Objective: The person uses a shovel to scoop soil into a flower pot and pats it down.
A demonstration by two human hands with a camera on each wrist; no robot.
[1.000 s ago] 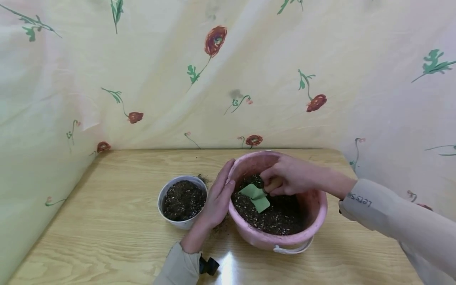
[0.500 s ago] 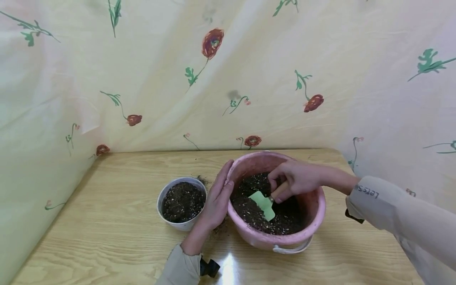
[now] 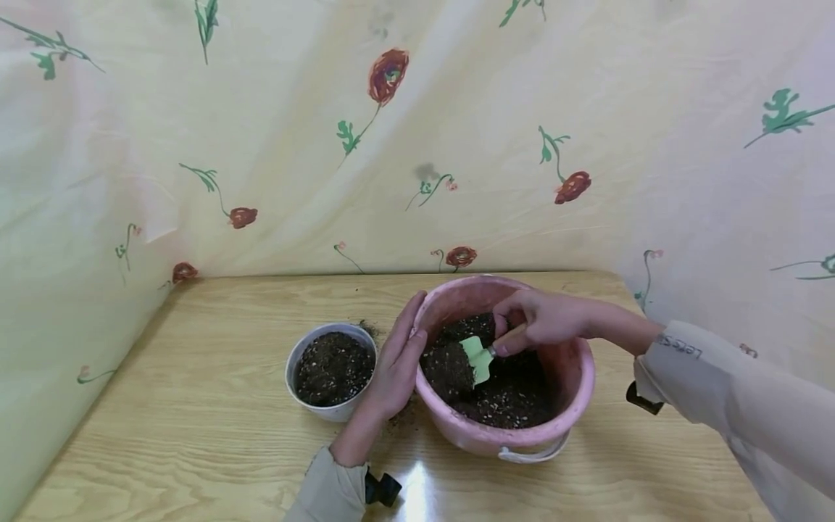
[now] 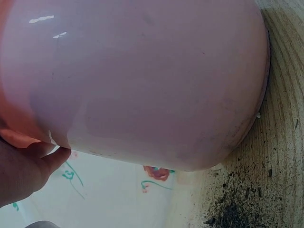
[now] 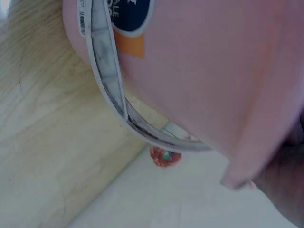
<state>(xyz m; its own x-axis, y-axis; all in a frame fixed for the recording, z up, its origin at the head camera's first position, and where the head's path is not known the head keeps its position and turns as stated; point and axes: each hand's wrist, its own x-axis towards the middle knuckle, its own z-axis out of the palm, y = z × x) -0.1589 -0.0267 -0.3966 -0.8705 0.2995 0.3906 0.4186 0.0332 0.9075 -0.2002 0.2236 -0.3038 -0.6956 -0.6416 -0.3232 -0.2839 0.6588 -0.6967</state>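
Observation:
A pink bucket (image 3: 522,436) of dark potting soil (image 3: 512,406) stands right of centre in the head view. My right hand (image 3: 551,317) reaches over its right rim and grips the wooden handle of a small green hand trowel (image 3: 479,362). Soil covers the front part of the trowel blade. With fingers extended, my left hand (image 3: 393,370) rests against the bucket's left outer side. The left wrist view has its fingertips (image 4: 61,154) by the bucket wall (image 4: 142,85). In the right wrist view, the bucket side (image 5: 199,71) hides most of my right hand (image 5: 285,183).
Left of the bucket sits a white pot (image 3: 291,384) filled with soil. Loose soil crumbs (image 3: 404,417) lie on the wooden table (image 3: 215,406) between them. The bucket's white carry handle (image 3: 535,455) hangs at its front. A flower-print cloth (image 3: 313,130) hangs behind.
My right hand has drawn back slightly to the right, and the trowel has turned. Its blade front is now under soil, with more soil heaped there. My left hand stays in place.

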